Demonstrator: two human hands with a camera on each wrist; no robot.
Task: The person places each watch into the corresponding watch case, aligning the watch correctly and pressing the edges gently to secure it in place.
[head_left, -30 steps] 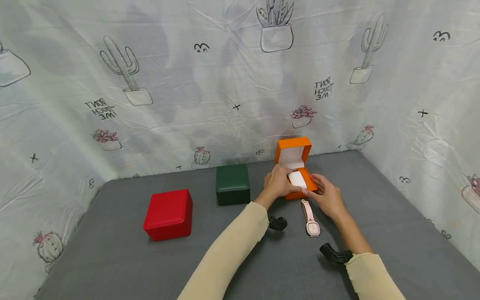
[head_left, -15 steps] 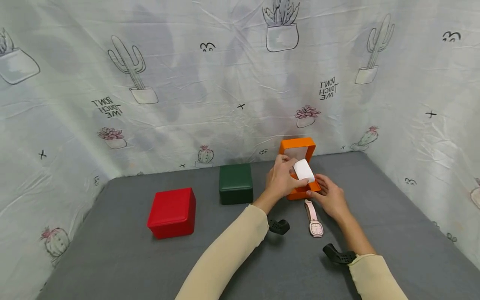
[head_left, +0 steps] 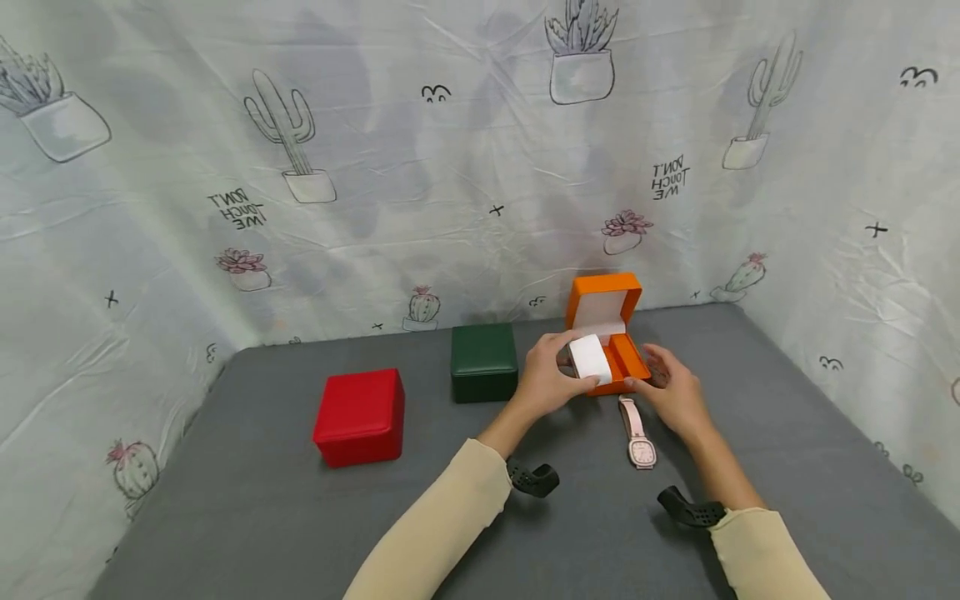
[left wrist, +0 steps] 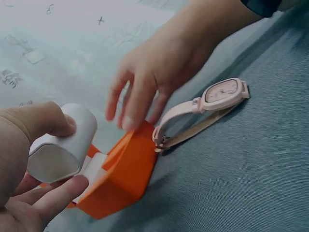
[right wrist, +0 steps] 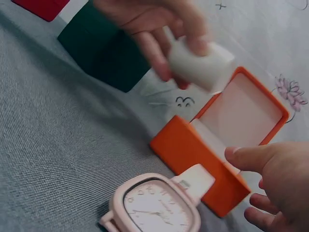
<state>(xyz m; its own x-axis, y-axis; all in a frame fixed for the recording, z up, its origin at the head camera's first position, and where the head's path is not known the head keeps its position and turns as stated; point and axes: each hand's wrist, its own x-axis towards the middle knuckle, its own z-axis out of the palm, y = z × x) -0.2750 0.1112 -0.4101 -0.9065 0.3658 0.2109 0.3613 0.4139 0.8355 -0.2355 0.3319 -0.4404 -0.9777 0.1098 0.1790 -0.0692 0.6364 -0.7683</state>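
In the head view my left hand [head_left: 551, 372] holds a white watch cushion [head_left: 591, 359] between thumb and fingers, just left of the inside of an orange watch box [head_left: 630, 357]. The left wrist view shows the cushion's rounded end [left wrist: 55, 162], with the thumb on top. The box stands with its lid [head_left: 607, 284] raised, white inside. My right hand [head_left: 677, 397] is at the box's right front corner, fingers loosely spread and thumb at the edge. Contact of its other fingers is unclear. In front of the box lies a pink wristwatch [head_left: 637, 440].
A dark green box [head_left: 483, 362] stands closed left of the left hand. Farther left is a closed red box [head_left: 360, 417]. All rest on a grey cloth-covered table [head_left: 247, 517], with a cactus-print white curtain [head_left: 450, 167] behind it.
My left hand has lifted the white cushion out of the orange box and moved it left. The right hand has stayed at the box's corner. The head view has shifted slightly.
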